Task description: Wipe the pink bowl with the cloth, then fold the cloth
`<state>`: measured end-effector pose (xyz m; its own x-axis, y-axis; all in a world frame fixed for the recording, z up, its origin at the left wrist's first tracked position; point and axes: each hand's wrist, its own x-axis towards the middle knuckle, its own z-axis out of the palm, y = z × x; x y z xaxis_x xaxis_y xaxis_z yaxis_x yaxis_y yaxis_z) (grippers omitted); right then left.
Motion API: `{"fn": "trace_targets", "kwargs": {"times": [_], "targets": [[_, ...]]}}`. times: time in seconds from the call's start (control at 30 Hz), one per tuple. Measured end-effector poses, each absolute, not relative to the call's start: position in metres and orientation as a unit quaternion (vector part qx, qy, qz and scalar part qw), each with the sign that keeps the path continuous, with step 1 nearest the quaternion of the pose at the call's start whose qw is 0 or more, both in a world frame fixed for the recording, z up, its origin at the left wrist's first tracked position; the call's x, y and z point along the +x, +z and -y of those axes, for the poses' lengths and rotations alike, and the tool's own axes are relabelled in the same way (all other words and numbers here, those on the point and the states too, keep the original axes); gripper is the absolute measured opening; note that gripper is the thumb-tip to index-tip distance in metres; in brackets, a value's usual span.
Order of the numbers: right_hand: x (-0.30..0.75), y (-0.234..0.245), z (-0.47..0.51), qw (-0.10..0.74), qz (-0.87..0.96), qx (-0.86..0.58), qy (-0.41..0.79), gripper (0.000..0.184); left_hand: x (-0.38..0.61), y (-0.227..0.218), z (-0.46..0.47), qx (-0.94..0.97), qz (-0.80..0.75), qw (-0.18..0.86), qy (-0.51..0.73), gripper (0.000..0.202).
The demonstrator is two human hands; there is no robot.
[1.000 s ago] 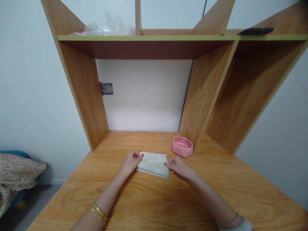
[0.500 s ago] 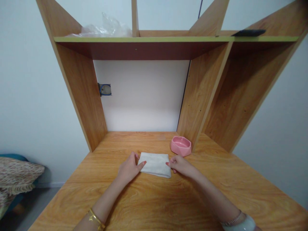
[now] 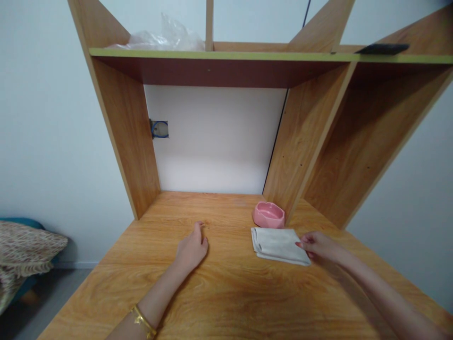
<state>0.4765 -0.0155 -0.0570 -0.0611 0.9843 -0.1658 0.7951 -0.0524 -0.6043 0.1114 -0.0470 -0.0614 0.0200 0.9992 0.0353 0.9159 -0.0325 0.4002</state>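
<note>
A folded white cloth (image 3: 279, 244) lies on the right part of the wooden desk, just in front of a pink faceted bowl (image 3: 269, 215). My right hand (image 3: 316, 246) pinches the cloth's right edge between thumb and fingers. To the left, my left hand (image 3: 191, 246) rests on the desk surface with nothing in it, its fingers loosely apart and partly curled. The folded layers show at the cloth's left end. From this view the bowl's inside looks bare.
Upright wooden panels (image 3: 122, 137) and a shelf (image 3: 226, 55) frame the desk (image 3: 219, 302). On the shelf lie clear plastic wrapping (image 3: 164, 38) and a dark flat object (image 3: 384, 49). An open socket box (image 3: 160, 129) is in the back wall. A fringed blanket (image 3: 28, 248) is at far left.
The cloth has moved right with my right hand, from between both hands to in front of the bowl. My left hand has let go of it. The view has shifted slightly.
</note>
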Motion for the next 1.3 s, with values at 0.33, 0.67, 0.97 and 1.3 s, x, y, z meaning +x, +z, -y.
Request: {"fn": "trace_targets", "kwargs": {"times": [0.33,0.67,0.97,1.3], "targets": [[0.474,-0.048,0.010,0.106,0.679,-0.696,0.207,0.029,0.110,-0.063,0.048,0.707,-0.676,0.135,0.159,0.039],[0.372,-0.020,0.046,0.149,0.750,-0.642,-0.057,0.021,0.116,-0.067,0.050,0.734,-0.619,0.128,0.248,0.027],[0.297,-0.074,0.063,0.096,0.859,-0.470,0.178,0.062,0.118,-0.081,0.046,0.766,-0.558,0.128,0.292,0.038],[0.304,-0.072,0.072,0.076,0.876,-0.447,0.166,0.069,0.118,-0.083,0.045,0.788,-0.564,0.150,0.195,0.053]]}}
